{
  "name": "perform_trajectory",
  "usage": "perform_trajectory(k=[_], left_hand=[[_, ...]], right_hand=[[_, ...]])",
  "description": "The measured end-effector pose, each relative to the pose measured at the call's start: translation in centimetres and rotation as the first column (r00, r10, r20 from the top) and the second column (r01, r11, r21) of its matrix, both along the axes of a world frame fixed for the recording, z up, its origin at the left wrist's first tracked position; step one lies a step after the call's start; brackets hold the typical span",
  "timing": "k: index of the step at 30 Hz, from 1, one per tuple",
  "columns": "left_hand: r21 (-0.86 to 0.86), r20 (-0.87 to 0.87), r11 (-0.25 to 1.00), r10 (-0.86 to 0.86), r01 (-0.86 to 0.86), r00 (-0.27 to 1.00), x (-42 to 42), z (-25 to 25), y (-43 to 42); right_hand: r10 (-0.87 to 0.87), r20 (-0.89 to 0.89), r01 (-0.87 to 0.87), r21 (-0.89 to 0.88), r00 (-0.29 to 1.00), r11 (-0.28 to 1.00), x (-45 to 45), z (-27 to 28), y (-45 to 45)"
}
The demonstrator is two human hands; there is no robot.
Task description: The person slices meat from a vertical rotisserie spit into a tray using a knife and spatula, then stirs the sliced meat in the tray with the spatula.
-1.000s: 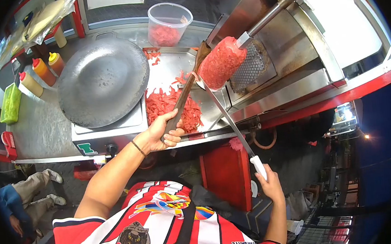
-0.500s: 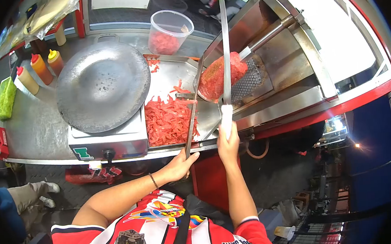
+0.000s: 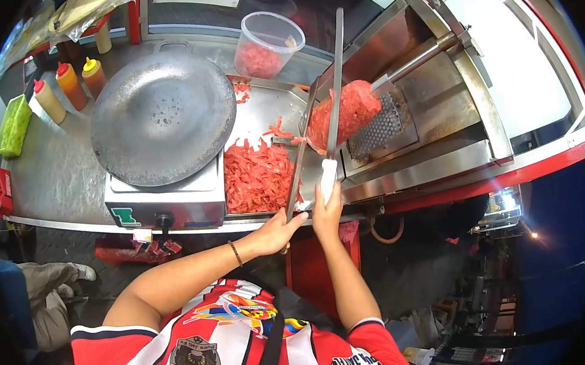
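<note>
My right hand (image 3: 327, 214) is closed around the white handle of a long knife (image 3: 336, 84). The knife's blade crosses in front of a red meat cone (image 3: 355, 109) on a metal spit (image 3: 416, 62); whether the edge touches the meat I cannot tell. In my left hand (image 3: 279, 234) is the lower end of a long, thin, dark metal strip (image 3: 297, 175), slanting up to the cone's left side. Below and left of the cone, a heap of shaved red meat (image 3: 255, 178) lies in a shallow metal tray (image 3: 277, 105).
A big round griddle pan (image 3: 166, 117) covers a boxy stove (image 3: 165, 208) on the left. Behind the tray stands a clear tub (image 3: 269, 45) with red meat. Several sauce bottles (image 3: 72, 86) and a green container (image 3: 14, 127) line the counter's far left. A person's leg (image 3: 46, 301) shows lower left.
The knife has moved slightly left and down, its blade now leaning more to the right. My right hand sits closer to my left. The whole view has shifted a little.
</note>
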State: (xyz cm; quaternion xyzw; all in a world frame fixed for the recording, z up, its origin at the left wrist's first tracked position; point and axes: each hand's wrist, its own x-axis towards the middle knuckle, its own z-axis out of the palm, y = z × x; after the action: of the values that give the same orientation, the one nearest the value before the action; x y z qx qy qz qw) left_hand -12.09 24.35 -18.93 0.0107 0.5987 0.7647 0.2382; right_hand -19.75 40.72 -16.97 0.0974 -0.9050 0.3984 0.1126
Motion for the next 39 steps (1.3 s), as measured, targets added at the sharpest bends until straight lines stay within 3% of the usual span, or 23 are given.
perform_trajectory(k=[2, 4, 7, 8, 10, 14, 18, 20, 22, 24, 26, 28, 39], left_hand=[[0.009, 0.006, 1.000, 0.025, -0.025, 1.000, -0.1, 1.3, 0.0], [0.047, -0.023, 0.997, 0.054, -0.053, 0.998, -0.5, 1.9, -0.3], [0.034, -0.019, 0.998, 0.053, -0.053, 0.998, -0.5, 1.5, 0.2], [0.007, -0.004, 0.997, 0.074, -0.074, 0.997, -0.5, 1.6, 0.5], [0.036, -0.034, 0.997, 0.068, -0.067, 0.997, -1.2, 1.5, 0.4], [0.091, 0.028, 0.993, 0.080, -0.082, 0.996, -2.9, 1.9, -0.3], [0.251, 0.172, 0.963, 0.056, -0.099, 0.984, -3.2, 0.9, 0.3], [0.563, 0.430, 0.801, -0.073, -0.204, 0.900, -3.2, 2.2, -0.3], [0.780, 0.383, 0.602, -0.241, -0.172, 0.892, -3.9, 1.5, -1.8], [0.864, 0.346, 0.480, -0.344, -0.153, 0.873, -4.4, 0.5, -3.5], [0.893, 0.326, 0.428, -0.405, -0.138, 0.854, -4.7, 0.0, -5.1], [0.872, 0.379, 0.456, -0.398, -0.178, 0.836, -4.6, 0.3, -5.4], [0.818, 0.432, 0.550, -0.397, -0.167, 0.810, -4.2, 1.3, -6.5]], right_hand=[[0.001, -0.003, -0.001, -0.069, 1.000, 0.998, 4.3, -2.5, 1.8], [-0.016, 0.071, 0.017, -0.004, 0.997, 1.000, 8.1, -5.5, 4.9], [0.003, 0.153, 0.009, -0.076, 0.988, 0.997, 4.3, -4.2, 4.4], [0.064, 0.101, -0.064, -0.007, 0.993, 0.998, 1.7, -2.1, 3.1], [0.034, 0.155, -0.039, 0.032, 0.987, 0.999, 0.2, 0.1, 1.6], [0.055, 0.029, -0.056, 0.028, 0.998, 0.998, 7.9, -4.5, 6.7], [0.025, 0.185, -0.052, 0.143, 0.982, 0.988, 5.1, -1.0, 6.3], [0.019, 0.213, -0.053, 0.156, 0.977, 0.986, 3.7, 1.4, 5.5], [0.044, 0.170, -0.078, 0.204, 0.985, 0.976, 6.5, 1.3, 8.7], [0.018, 0.303, -0.084, 0.204, 0.953, 0.975, 11.4, 2.1, 13.6], [0.015, 0.274, -0.089, 0.260, 0.962, 0.962, 14.9, 2.7, 18.6], [-0.094, 0.455, -0.070, 0.329, 0.885, 0.942, 15.3, 6.7, 18.9], [-0.109, 0.483, -0.087, 0.367, 0.869, 0.926, 15.2, 10.8, 19.3]])
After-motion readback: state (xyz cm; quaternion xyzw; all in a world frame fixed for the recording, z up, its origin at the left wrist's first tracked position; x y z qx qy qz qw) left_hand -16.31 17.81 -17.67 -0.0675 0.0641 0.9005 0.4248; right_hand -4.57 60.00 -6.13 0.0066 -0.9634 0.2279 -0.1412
